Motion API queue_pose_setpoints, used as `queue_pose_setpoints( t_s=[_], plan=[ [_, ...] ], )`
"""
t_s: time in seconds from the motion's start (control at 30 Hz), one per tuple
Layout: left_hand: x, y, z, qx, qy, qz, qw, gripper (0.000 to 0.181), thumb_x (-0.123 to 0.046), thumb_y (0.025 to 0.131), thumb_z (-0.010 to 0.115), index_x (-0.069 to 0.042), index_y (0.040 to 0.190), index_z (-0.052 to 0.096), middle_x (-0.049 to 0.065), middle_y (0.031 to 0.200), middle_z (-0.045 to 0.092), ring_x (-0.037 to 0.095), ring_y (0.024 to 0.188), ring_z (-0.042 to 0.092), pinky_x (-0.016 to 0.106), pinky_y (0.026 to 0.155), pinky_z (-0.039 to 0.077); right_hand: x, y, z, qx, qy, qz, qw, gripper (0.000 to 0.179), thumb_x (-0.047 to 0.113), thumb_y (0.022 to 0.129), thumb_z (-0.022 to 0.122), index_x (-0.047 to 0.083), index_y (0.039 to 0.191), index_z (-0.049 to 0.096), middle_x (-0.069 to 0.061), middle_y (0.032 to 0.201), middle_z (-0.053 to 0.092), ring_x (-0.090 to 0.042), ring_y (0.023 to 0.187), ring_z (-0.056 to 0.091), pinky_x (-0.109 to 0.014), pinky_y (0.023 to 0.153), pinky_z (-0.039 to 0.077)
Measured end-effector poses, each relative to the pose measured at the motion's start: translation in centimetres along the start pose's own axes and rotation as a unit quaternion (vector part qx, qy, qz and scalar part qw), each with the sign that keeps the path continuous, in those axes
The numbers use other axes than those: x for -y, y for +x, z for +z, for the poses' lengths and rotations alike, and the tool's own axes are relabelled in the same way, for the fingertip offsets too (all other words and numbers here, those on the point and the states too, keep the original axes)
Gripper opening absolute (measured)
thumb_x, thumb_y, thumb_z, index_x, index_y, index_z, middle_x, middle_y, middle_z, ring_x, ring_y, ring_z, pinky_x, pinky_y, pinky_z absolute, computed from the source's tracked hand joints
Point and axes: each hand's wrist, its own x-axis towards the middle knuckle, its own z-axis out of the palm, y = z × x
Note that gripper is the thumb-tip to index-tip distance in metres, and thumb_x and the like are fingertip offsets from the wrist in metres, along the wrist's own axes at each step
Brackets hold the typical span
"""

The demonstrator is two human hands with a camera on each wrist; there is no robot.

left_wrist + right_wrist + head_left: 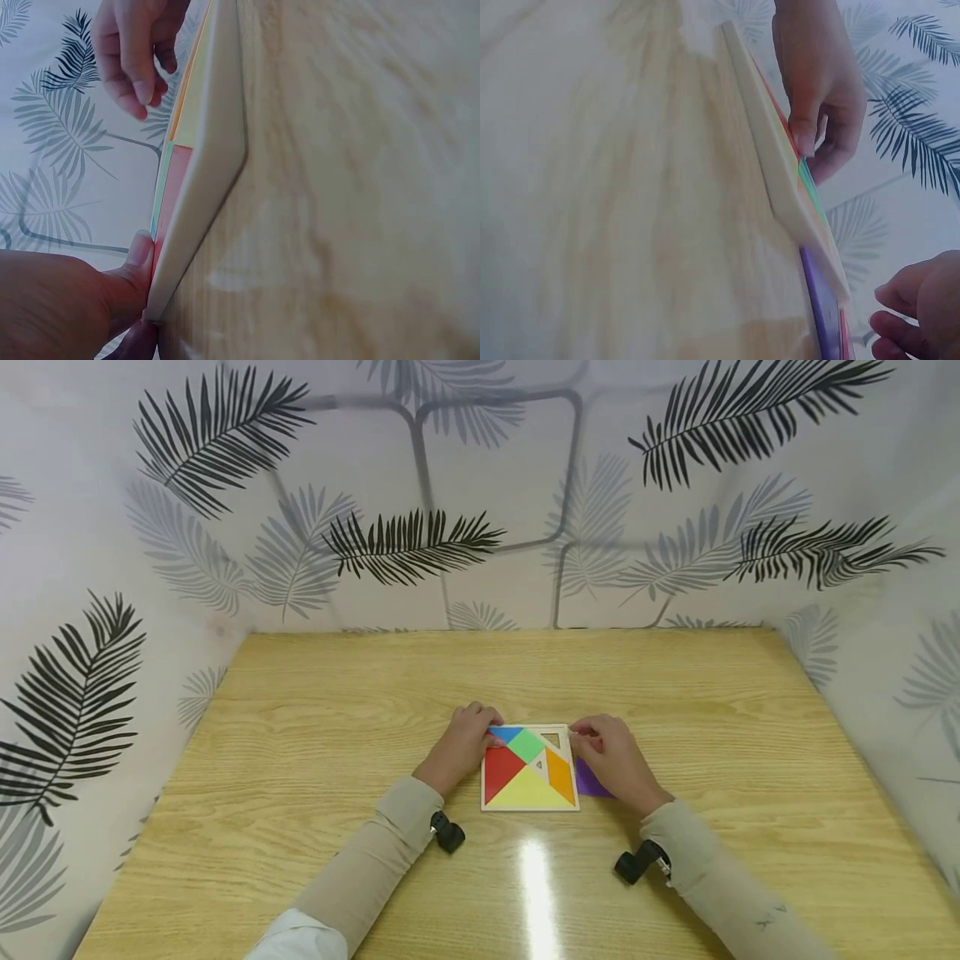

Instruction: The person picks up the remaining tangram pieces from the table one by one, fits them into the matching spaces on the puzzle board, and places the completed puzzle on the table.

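Observation:
A square wooden tangram board lies on the table with blue, green, red, yellow and orange pieces set in it. Two bare triangular recesses show, one at the upper right corner and a smaller one near the middle. My left hand pinches the board's upper left corner, thumb over the blue piece. Beside the right edge, my right hand hovers with loosely bent fingers and nothing visible between them. Under it a purple piece lies against the board, next to a red piece, both partly hidden by the hand in the head view.
The wood-grain table extends around the board on all sides. Behind it hangs a pale cloth printed with dark and grey fern leaves. Each wrist carries a small black camera, and a bright light reflection lies in front of the board.

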Motion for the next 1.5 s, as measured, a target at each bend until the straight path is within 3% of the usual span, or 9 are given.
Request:
queue_pose_setpoints(
  t_s=[0.2,0.4,0.6,0.9,1.13,1.33,1.5],
  plan=[
    [0.3,0.1,0.1,0.005,0.003,-0.005,1.0000,0.025,-0.027,0.089,0.061,-0.012,0.109,0.060,0.002,0.104,0.053,0.022,0.098,0.044,0.030,0.085,0.042,-1.6,-0.5,-0.9,0.016,-0.023,-0.006,0.9996,0.020,0.018,0.091,0.061,0.003,0.105,0.065,-0.010,0.101,0.061,-0.026,0.098,0.052,-0.044,0.087,0.041],
    [0.3,0.1,-0.1,0.007,0.004,-0.007,0.9999,0.026,-0.027,0.089,0.060,-0.011,0.111,0.060,0.003,0.105,0.053,0.023,0.099,0.045,0.030,0.086,0.042,-2.0,-1.0,-1.4,0.036,-0.053,0.009,0.9979,0.025,0.019,0.090,0.063,0.003,0.108,0.064,-0.012,0.105,0.057,-0.030,0.102,0.048,-0.046,0.091,0.038],
    [0.0,0.0,-0.2,0.009,0.000,-0.008,0.9999,0.026,-0.026,0.090,0.060,-0.011,0.111,0.060,0.004,0.106,0.053,0.024,0.100,0.045,0.032,0.087,0.042,-1.9,-1.0,-1.4,0.041,-0.084,0.011,0.9955,0.030,0.022,0.086,0.067,0.002,0.109,0.064,-0.012,0.105,0.056,-0.030,0.101,0.047,-0.046,0.090,0.038],
    [-0.2,0.0,-0.1,0.012,0.002,-0.012,0.9999,0.025,-0.026,0.089,0.060,-0.011,0.110,0.060,0.003,0.105,0.053,0.023,0.099,0.044,0.031,0.086,0.042,-1.7,-1.1,-1.2,0.026,-0.110,-0.001,0.9935,0.024,0.019,0.089,0.064,0.001,0.104,0.066,-0.011,0.098,0.057,-0.027,0.094,0.049,-0.043,0.084,0.043],
    [-0.2,0.0,-0.2,0.008,0.005,-0.002,1.0000,0.025,-0.024,0.089,0.061,-0.010,0.110,0.060,0.004,0.106,0.054,0.024,0.099,0.045,0.032,0.086,0.042,-1.3,-1.0,-1.0,0.012,-0.227,-0.042,0.9730,0.021,0.019,0.089,0.062,0.000,0.097,0.067,-0.007,0.083,0.053,-0.022,0.076,0.049,-0.036,0.067,0.047],
    [-0.2,0.1,-0.1,0.012,0.005,-0.004,0.9999,0.025,-0.024,0.090,0.061,-0.011,0.111,0.060,0.004,0.107,0.053,0.024,0.099,0.045,0.032,0.087,0.041,-0.5,-0.9,-1.2,-0.010,-0.270,-0.059,0.9611,0.014,0.014,0.085,0.063,0.000,0.087,0.066,-0.007,0.074,0.052,-0.022,0.067,0.049,-0.035,0.058,0.047],
    [-0.2,0.1,-0.1,0.012,0.005,-0.007,0.9999,0.025,-0.025,0.090,0.060,-0.011,0.111,0.060,0.003,0.106,0.053,0.023,0.100,0.044,0.031,0.087,0.041,-0.4,-0.8,-1.1,-0.036,-0.310,-0.095,0.9452,0.015,0.010,0.083,0.063,0.001,0.071,0.060,-0.008,0.064,0.049,-0.022,0.056,0.045,-0.033,0.049,0.045]
  ],
)
